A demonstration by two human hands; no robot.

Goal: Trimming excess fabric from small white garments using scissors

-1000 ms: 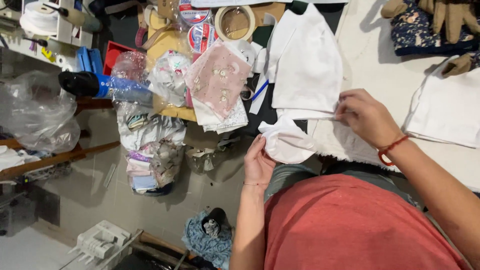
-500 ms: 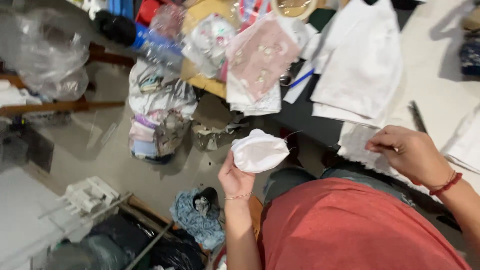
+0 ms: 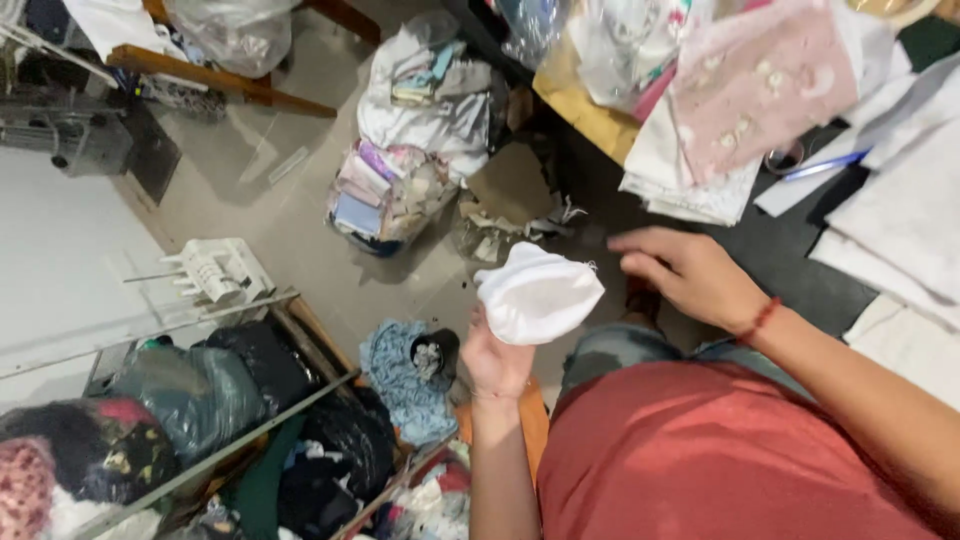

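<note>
My left hand (image 3: pixel 497 362) holds up a small white cloth piece (image 3: pixel 538 294), rounded and bunched, over the floor beside my lap. My right hand (image 3: pixel 688 274), with a red band at the wrist, hovers just right of the cloth with fingers spread and nothing in it. I wear a red shirt (image 3: pixel 720 455). A pink patterned fabric (image 3: pixel 765 85) lies on stacked white cloths (image 3: pixel 690 185) at the table's edge above my right hand.
Bags of fabric scraps (image 3: pixel 395 190) sit on the grey floor. A blue rag (image 3: pixel 405 375) and dark bundles in a wire rack (image 3: pixel 200 400) lie at lower left. White cloth sheets (image 3: pixel 900 205) and a blue pen (image 3: pixel 825 165) rest on the dark table.
The view has swung down and left toward the floor. My left hand lowered the white cloth off the table; my right hand left the table's cloths and moved near it.
</note>
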